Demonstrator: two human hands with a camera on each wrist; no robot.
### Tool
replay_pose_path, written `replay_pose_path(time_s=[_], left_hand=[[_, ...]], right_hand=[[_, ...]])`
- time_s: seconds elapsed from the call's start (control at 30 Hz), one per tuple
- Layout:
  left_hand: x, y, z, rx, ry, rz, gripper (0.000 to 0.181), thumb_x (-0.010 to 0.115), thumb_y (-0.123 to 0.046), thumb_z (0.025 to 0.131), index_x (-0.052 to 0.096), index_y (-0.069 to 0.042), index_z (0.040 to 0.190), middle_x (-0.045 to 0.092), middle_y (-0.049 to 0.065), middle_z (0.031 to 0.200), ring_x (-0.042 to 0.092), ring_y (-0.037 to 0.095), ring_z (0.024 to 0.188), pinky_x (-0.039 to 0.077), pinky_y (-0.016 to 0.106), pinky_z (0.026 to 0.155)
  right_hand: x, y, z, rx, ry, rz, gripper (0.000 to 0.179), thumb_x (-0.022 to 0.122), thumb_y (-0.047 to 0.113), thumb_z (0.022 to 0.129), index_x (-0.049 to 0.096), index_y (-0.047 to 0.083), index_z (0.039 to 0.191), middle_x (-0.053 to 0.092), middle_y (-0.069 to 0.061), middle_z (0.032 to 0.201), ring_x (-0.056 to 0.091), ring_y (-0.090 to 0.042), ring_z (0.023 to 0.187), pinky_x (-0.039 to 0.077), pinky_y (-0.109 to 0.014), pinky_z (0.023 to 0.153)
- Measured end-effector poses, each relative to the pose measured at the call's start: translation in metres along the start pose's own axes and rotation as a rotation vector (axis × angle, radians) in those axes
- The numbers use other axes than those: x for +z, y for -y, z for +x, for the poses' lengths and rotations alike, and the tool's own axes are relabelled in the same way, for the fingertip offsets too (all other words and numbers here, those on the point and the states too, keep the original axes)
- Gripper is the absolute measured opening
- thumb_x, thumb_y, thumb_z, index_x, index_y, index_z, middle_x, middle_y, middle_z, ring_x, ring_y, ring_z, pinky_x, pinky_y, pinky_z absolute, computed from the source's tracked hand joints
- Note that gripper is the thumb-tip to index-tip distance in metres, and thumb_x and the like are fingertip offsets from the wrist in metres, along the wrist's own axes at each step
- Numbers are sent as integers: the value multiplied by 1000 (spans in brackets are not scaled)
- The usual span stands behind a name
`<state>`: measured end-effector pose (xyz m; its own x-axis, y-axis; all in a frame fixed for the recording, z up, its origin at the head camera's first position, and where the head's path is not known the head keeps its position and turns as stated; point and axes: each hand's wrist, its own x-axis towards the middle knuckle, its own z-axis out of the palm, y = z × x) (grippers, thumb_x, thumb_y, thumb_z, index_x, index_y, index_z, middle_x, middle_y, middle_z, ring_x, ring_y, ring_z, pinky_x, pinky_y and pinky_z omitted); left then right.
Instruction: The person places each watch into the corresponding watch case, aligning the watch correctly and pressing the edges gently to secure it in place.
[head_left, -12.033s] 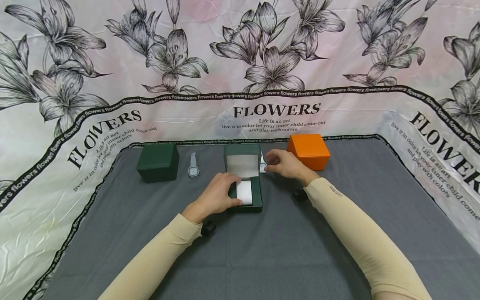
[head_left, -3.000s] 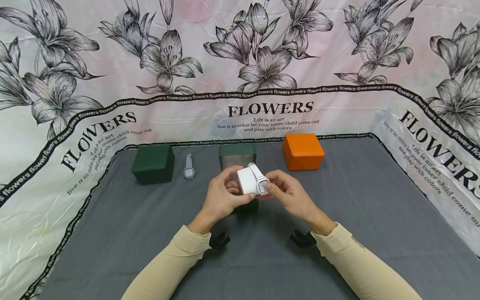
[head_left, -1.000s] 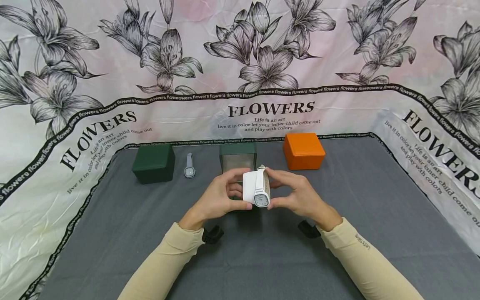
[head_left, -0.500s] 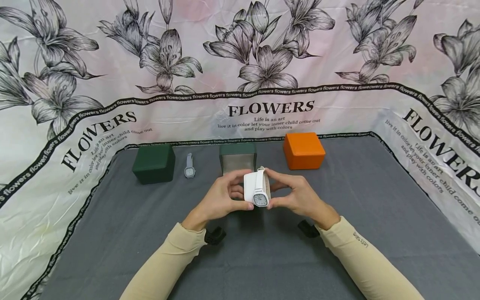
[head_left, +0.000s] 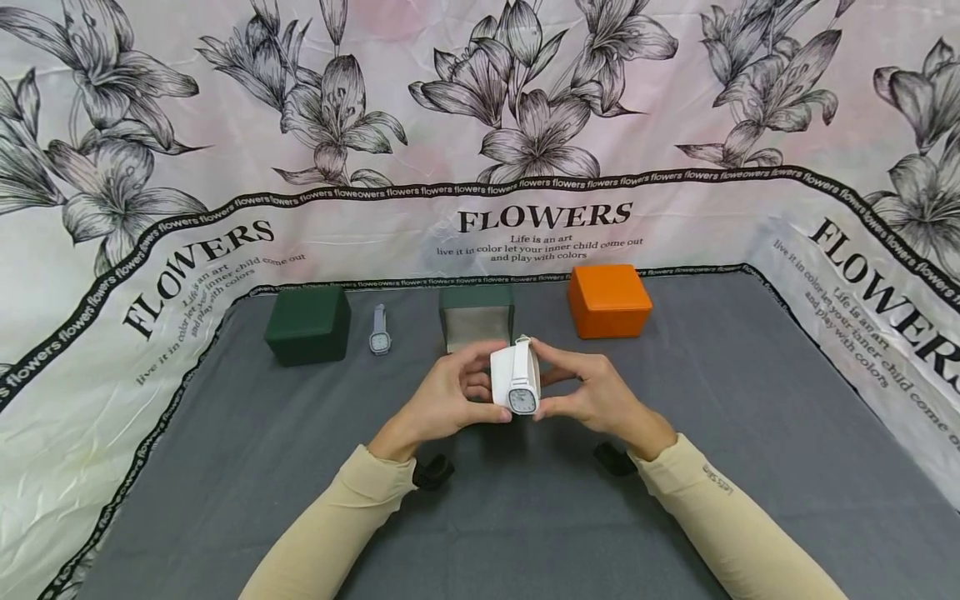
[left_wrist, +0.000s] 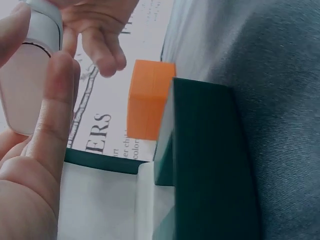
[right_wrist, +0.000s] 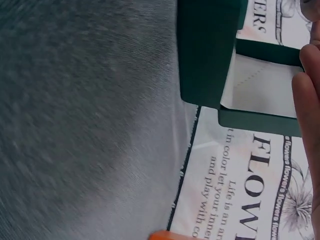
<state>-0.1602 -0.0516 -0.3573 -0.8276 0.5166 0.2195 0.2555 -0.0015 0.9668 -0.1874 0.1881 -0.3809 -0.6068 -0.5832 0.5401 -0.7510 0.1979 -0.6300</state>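
Note:
A white watch [head_left: 522, 400] wraps round the right end of a white cushion [head_left: 501, 379], its square dial facing down toward me in the head view. My left hand [head_left: 442, 396] grips the cushion's left side, thumb at the lower edge and fingers behind. On the other side, my right hand [head_left: 600, 392] pinches the watch end between thumb and index finger. Both hands hold it raised over the open green box [head_left: 476, 302], whose base they partly hide. From the left wrist, the white band [left_wrist: 45, 30] circles the cushion's end.
A closed green box [head_left: 309, 327] stands at the left, with a second, pale watch [head_left: 380, 342] lying beside it. To the right is an orange box [head_left: 609, 302]. Grey cloth [head_left: 480, 533] covers the table up to a flower-printed backdrop [head_left: 547, 217].
Earlier the cushion sat in the green box and my right hand reached for the watch. The cushion then came out, took the watch, and turned upright; the last second brings only a slight shift.

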Motion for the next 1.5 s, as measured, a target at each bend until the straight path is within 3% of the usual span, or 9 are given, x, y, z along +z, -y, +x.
replay_pose_path(time_s=[0.33,0.37,0.47,0.6,0.77,0.9,1.07,1.2,1.5], left_hand=[[3,-7,1,57,-37,165,82,78,11,71,37,3,142,49,21,132,64,35,89,53,48,82],[3,-9,0,61,-36,181,82,78,12,71,37,4,142,49,22,132,64,35,89,53,48,81],[-1,2,1,91,-38,228,83,80,9,70,39,0,142,51,17,131,66,29,87,54,43,80],[-8,19,4,112,-13,298,87,83,2,70,38,-5,145,51,10,132,66,17,85,55,31,78],[-9,16,0,87,34,345,90,81,3,71,34,-5,147,47,12,134,66,15,88,54,28,79],[-11,16,-3,87,38,396,87,82,1,72,36,-5,146,55,13,123,66,13,86,55,33,79],[-11,20,-4,94,39,376,84,83,-1,71,40,-3,143,64,12,107,67,11,80,55,41,77],[-9,22,-4,95,50,348,84,82,0,71,39,-5,144,68,10,96,68,12,78,55,40,77],[-7,21,-4,74,114,359,89,81,1,72,35,-11,147,57,8,122,66,9,87,55,34,80]], right_hand=[[-9,-8,-7,72,61,-104,98,87,23,64,37,10,147,54,-8,135,65,-19,97,51,-39,86],[-8,-7,-7,70,64,-105,99,87,24,65,36,11,148,53,-8,135,65,-19,99,50,-39,88],[-7,8,-3,52,57,-102,99,88,15,63,36,1,146,52,-13,134,64,-26,102,48,-42,91],[-5,11,-3,36,36,-111,98,89,6,57,39,-8,140,53,-19,131,63,-33,103,49,-45,89],[-3,-3,-9,70,52,-111,99,90,18,59,41,3,143,54,-10,134,62,-23,108,48,-38,92],[-1,-4,-8,83,79,-81,95,87,27,65,40,8,145,51,-8,138,60,-20,113,48,-35,94],[4,-4,-6,71,94,-26,94,86,26,65,40,6,145,52,-9,137,60,-19,114,48,-34,93],[7,-3,-5,87,92,-4,92,87,24,65,42,5,144,54,-9,135,61,-19,112,49,-33,92],[9,5,-1,116,115,-28,89,91,16,62,45,0,137,54,-12,133,59,-25,114,46,-39,96]])
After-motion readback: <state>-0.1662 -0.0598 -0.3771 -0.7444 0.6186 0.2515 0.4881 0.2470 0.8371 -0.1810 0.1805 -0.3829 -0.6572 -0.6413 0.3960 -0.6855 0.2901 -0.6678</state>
